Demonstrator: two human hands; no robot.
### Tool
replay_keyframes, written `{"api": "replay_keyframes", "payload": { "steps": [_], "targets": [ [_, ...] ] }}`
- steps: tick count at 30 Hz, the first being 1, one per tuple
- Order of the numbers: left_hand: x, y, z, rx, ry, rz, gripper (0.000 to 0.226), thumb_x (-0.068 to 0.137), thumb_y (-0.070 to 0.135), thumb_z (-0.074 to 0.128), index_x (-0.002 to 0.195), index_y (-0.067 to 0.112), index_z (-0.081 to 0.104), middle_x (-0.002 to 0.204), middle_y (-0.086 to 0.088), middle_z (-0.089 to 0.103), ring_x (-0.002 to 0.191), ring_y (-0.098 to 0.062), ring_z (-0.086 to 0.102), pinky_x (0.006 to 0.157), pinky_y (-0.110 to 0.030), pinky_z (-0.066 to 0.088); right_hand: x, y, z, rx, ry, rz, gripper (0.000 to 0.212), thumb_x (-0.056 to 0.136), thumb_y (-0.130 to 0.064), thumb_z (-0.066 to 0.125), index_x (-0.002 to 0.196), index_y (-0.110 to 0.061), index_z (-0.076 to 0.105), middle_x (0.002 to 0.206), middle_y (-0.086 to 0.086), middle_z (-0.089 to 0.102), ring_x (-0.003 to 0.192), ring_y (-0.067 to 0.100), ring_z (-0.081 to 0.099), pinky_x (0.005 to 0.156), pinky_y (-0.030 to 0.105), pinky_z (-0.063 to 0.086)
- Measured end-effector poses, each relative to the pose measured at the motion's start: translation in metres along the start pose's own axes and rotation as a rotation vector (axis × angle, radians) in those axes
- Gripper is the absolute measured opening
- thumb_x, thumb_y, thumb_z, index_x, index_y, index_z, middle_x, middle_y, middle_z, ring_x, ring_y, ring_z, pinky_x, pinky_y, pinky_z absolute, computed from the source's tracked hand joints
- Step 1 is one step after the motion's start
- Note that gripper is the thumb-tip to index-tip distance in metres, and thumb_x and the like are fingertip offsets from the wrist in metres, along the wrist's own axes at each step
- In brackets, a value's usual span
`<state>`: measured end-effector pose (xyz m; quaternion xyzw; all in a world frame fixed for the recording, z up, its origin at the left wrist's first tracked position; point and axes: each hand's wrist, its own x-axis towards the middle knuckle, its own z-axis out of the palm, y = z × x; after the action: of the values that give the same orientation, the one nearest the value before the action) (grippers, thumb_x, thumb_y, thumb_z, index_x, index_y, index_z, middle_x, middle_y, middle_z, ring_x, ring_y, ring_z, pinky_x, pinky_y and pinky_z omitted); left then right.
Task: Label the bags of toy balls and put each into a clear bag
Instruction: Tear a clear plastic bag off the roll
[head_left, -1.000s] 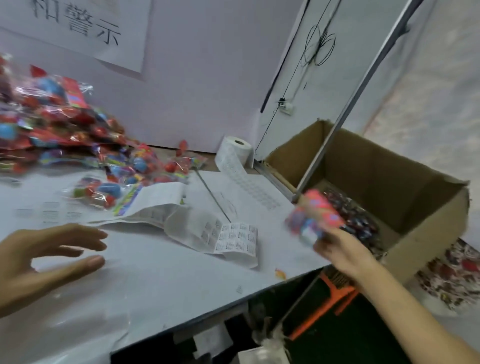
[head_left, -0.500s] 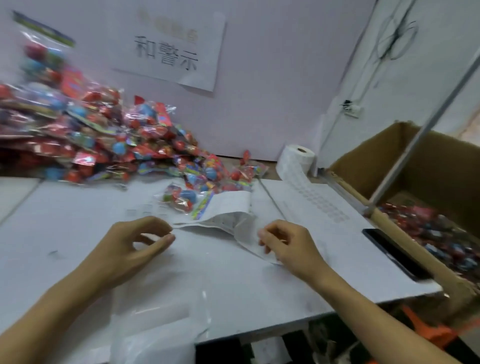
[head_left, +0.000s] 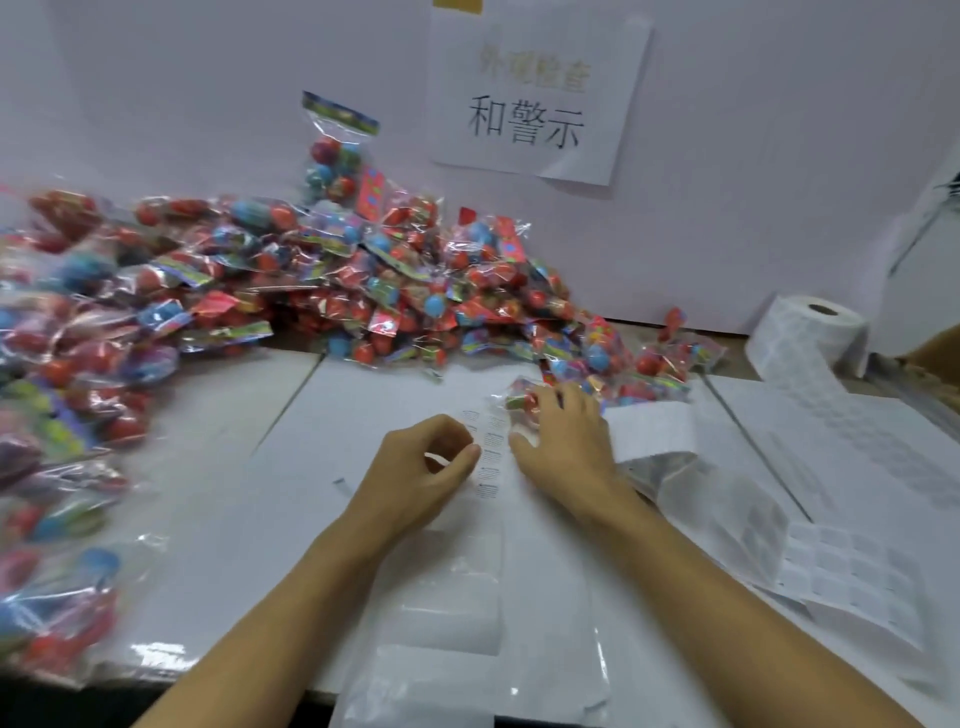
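Both hands over the middle of the white table (head_left: 218, 467), close together but not touching. Left hand (head_left: 421, 475) curled, thumb and forefinger tips nearly pinched at the edge of a narrow strip of printed labels (head_left: 491, 457) lying flat between the hands; cannot tell whether a label is actually caught between those fingertips. Right hand (head_left: 566, 441) spread palm-down, fingers apart and fairly straight, resting just beside the strip, fingertips reaching onto a small bag of toy balls (head_left: 522, 397) at the near edge of the heap.

Large pile of bagged toy balls (head_left: 322, 280) heaped along the back wall and spilling down the left side of the table, red and blue balls showing through crinkled plastic; one bag standing upright against the wall. Stack of clear bags (head_left: 467, 623) lying flat on the table near its front edge, between the forearms. Roll of label stock (head_left: 810, 332) at the right rear, its tail unwound across the table in loose folds toward the right. Paper sign with dark characters (head_left: 535, 98) taped to the wall above.
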<state>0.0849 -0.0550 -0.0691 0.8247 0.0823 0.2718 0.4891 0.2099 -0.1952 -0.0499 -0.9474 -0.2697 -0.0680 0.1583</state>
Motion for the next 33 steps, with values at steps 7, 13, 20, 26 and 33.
{"api": "replay_keyframes", "payload": {
  "steps": [7,13,20,26,33],
  "targets": [
    [0.004,0.001,0.000,-0.049,-0.070,-0.131,0.010,0.095,0.015,0.071,0.094,0.005,0.073,0.090,-0.007,0.075,0.088,-0.027,0.072,0.082,-0.035,0.058,-0.005,0.019,0.010,0.207,0.210,-0.062,0.036,0.092,-0.010,0.064,0.128,-0.010,0.065,0.130,0.008,0.062,0.119,0.029,0.055,0.103,0.038,0.043],
    [0.009,0.000,-0.004,-0.217,-0.083,-0.285,0.027,0.104,0.029,0.058,0.094,0.008,0.071,0.087,-0.004,0.076,0.082,-0.017,0.074,0.075,-0.027,0.055,-0.016,0.013,0.007,0.515,0.256,-0.162,0.032,0.088,0.001,0.070,0.119,-0.008,0.069,0.113,0.002,0.066,0.102,0.014,0.058,0.085,0.000,0.034],
    [0.012,0.005,-0.010,-0.453,-0.096,-0.397,0.032,0.108,0.043,0.043,0.112,0.016,0.060,0.095,-0.010,0.078,0.086,-0.028,0.076,0.079,-0.034,0.062,-0.027,0.000,0.002,0.592,0.266,-0.353,0.029,0.086,0.003,0.073,0.109,-0.016,0.075,0.120,-0.001,0.065,0.134,0.023,0.044,0.111,0.031,0.030],
    [0.018,0.007,-0.015,-0.850,0.073,-0.557,0.049,0.098,0.050,0.056,0.126,0.010,0.055,0.090,-0.015,0.074,0.078,-0.029,0.075,0.067,-0.033,0.061,-0.033,-0.008,-0.011,0.831,0.180,-0.332,0.046,0.086,0.000,0.075,0.090,-0.046,0.072,0.142,-0.014,0.047,0.143,0.014,0.030,0.116,0.037,0.028],
    [0.006,0.008,-0.017,-0.753,-0.112,-0.414,0.041,0.086,0.043,0.080,0.113,0.012,0.075,0.104,-0.013,0.075,0.095,-0.028,0.074,0.077,-0.033,0.059,-0.035,-0.010,-0.012,0.889,0.131,-0.340,0.052,0.086,0.002,0.074,0.084,-0.050,0.075,0.154,-0.017,0.037,0.150,0.010,0.020,0.119,0.042,0.022]
  ]
}}
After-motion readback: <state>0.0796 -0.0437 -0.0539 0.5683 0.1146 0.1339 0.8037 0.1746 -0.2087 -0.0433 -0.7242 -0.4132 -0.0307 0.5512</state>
